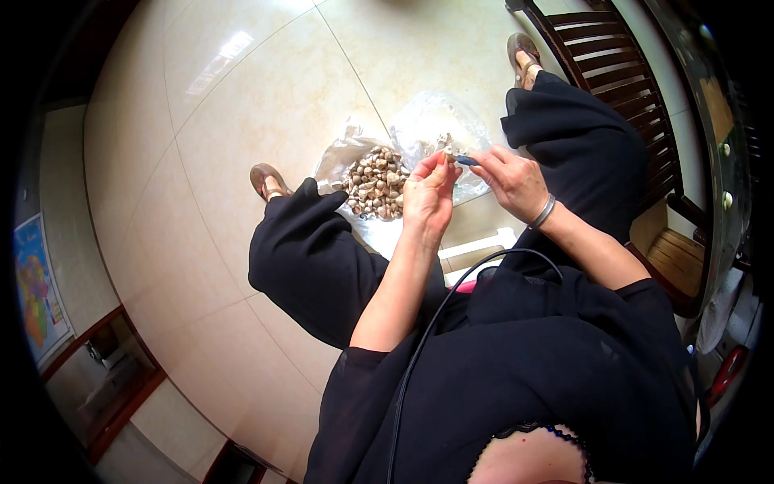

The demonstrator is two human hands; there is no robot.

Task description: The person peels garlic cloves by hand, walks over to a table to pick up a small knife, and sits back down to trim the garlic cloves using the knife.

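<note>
My left hand [430,194] pinches a small pale mushroom [448,153] between thumb and fingertips. My right hand [513,182] is closed on a small blue-handled knife [466,160], its working end against or close beside the mushroom; the blade is too small to make out. Left of my hands, a pile of small brown mushrooms [376,179] lies in an opened white plastic bag [329,165] on the floor. Beyond my fingers a clear plastic bag [435,114] is spread, with a few pale bits [443,139] on it.
My legs are apart on either side of the bags, on a glossy tiled floor [234,153]. A white plastic stool or rack [480,244] is partly visible below my hands. At the right stands a dark slatted wooden chair [601,48]. A black cable [419,351] runs over my clothes.
</note>
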